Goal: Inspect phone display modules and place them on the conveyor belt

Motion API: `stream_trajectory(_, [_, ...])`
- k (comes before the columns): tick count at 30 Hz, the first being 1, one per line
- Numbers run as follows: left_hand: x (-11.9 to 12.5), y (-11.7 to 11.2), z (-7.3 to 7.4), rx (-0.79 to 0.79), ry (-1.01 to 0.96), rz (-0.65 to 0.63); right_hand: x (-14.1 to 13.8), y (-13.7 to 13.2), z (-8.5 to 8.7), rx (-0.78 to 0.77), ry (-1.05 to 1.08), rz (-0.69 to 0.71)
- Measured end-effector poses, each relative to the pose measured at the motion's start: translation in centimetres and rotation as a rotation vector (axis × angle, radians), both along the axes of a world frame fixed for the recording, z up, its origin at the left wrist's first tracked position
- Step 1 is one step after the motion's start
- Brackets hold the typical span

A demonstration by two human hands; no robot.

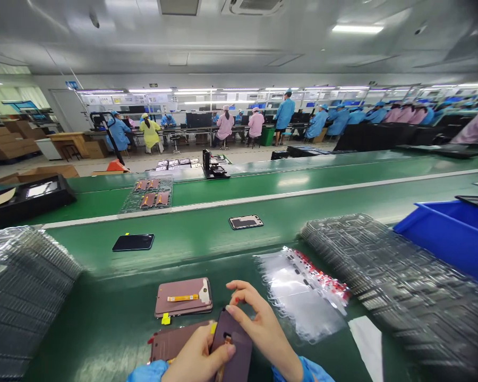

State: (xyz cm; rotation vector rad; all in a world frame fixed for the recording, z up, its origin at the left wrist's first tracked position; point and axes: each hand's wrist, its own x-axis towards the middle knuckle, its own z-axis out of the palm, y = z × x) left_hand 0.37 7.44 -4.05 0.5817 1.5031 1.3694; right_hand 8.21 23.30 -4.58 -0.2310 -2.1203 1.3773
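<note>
My left hand (201, 355) grips a dark phone screen (239, 355) by its left side, thumb lying across a flex cable on its back. At the panel's top end, my right hand (258, 318) has thumb and index finger closed on the corner; whether a thin film is between them is too small to tell. Beside the left hand lies a brown-backed phone screen (175, 342) with a yellow tab, partly covered by that hand. Beyond it rests another screen stack (183, 297) with an orange flex cable. A sheaf of clear plastic film (298, 297) with red tabs is right of my hands.
Stacked clear trays stand at left (27, 302) and right (382, 276), near a blue bin (454, 233). A green conveyor (191, 233) carries a dark phone (133, 242), a phone frame (246, 222) and a tray of screens (151, 193). White paper (367, 339) lies at right. Co-workers sit beyond.
</note>
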Motion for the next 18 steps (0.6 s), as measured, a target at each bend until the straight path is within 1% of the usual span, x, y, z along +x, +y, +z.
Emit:
stream_trajectory(2, [0.2,-0.2,-0.1,-0.013,0.012,-0.018,-0.1,0.6,0.2,0.013,-0.045,0.120])
stream_trajectory(4, [0.2,-0.5,-0.3,-0.038,0.037,-0.025,0.0,0.7,0.6,0.117,-0.034,0.185])
stream_trajectory(5, [0.2,-0.5,-0.4,-0.049,0.048,-0.021,0.1,0.5,0.8,0.208,0.006,0.173])
stream_trajectory(6, [0.2,-0.5,-0.4,-0.058,0.059,-0.011,0.2,0.3,0.9,0.327,0.073,0.127])
stream_trajectory(8, [0.2,-0.2,-0.3,-0.054,0.076,0.029,0.4,-0.5,1.0,0.619,0.236,-0.003])
stream_trajectory(10, [0.1,0.2,0.0,-0.024,0.082,0.066,0.6,-1.6,0.9,0.887,0.369,-0.087])
stream_trajectory(11, [0.1,0.5,0.2,-0.002,0.073,0.084,0.7,-2.1,0.8,0.976,0.406,-0.099])
stream_trajectory(12, [0.0,0.7,0.4,0.023,0.055,0.102,0.8,-2.5,0.7,1.029,0.424,-0.094])
stream_trajectory(13, [-0.1,0.8,0.5,0.045,0.031,0.118,0.9,-2.9,0.6,1.050,0.430,-0.086])
stream_trajectory(15, [-0.4,0.7,0.7,0.060,-0.025,0.151,1.2,-3.2,0.7,1.029,0.424,-0.088])
stream_trajectory(16, [-0.6,0.4,0.7,0.067,-0.063,0.145,1.2,-3.1,0.8,0.999,0.423,-0.095])
stream_trajectory(18, [-1.1,-0.2,0.8,0.102,-0.197,0.093,1.2,-2.9,0.9,0.920,0.432,-0.110])
